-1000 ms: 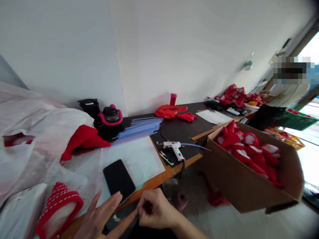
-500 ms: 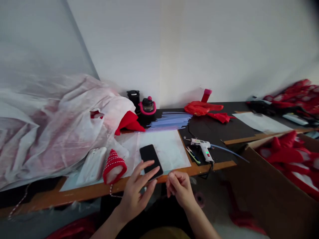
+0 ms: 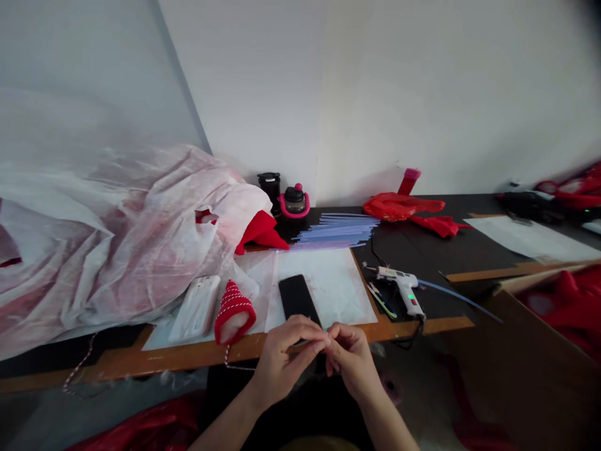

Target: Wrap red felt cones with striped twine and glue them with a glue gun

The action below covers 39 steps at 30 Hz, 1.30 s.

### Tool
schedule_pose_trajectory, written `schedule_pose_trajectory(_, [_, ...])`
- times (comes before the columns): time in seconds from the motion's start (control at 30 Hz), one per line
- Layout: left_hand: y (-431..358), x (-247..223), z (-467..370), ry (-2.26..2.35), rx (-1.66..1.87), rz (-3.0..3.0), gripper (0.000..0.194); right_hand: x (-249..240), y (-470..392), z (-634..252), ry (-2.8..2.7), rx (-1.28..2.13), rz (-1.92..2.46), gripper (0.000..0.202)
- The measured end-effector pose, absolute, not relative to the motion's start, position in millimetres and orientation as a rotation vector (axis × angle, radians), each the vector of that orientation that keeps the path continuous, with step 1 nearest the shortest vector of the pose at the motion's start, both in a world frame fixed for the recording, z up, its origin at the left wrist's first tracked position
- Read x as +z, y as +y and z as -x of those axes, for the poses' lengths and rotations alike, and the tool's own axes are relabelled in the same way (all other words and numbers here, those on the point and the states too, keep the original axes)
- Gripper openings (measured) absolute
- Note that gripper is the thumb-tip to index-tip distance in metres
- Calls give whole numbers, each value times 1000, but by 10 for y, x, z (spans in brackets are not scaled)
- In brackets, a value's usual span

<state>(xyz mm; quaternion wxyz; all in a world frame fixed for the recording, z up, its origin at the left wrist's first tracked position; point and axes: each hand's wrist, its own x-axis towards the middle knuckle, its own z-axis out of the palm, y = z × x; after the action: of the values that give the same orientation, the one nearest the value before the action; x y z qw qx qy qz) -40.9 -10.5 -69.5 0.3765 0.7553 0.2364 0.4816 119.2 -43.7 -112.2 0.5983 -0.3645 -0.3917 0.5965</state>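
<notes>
I've got the left hand (image 3: 282, 357) and right hand (image 3: 353, 360) meeting fingertip to fingertip at the table (image 3: 448, 324) edge, probably for fine work, but can't tell if they grip anything. Black phone (image 3: 297, 296) lies just beyond, lower end hidden by the left hand; red-and-white knit cone hat (image 3: 229, 303) sits left of it. Glue gun (image 3: 402, 283) handle faces edgeward, likely for quick grabbing; cardboard box (image 3: 530, 338) is cut off.

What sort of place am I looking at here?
Likely a small craft workshop. A glue gun with its green light on and a row of bluish sticks lie on the bench, and a cardboard box holds red items.
</notes>
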Motion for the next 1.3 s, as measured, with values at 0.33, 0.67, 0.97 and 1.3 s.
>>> schedule_pose_trajectory(0.33, [-99,-731,375,767,1305,-2000,13,-1164,-470,-1025,-954,1413,842,42])
schedule_pose_trajectory(0.67, [-99,-738,447,877,1274,-2037,28,-972,-503,-1142,-1217,946,1142,33])
schedule_pose_trajectory(0.97, [-124,-646,480,768,1127,-2129,13,-935,-407,-1319,-1717,112,1220,16])
schedule_pose_trajectory(1.3, [-118,-720,506,925,1179,-2179,13,-868,-366,-1297,-1869,-110,1160,23])
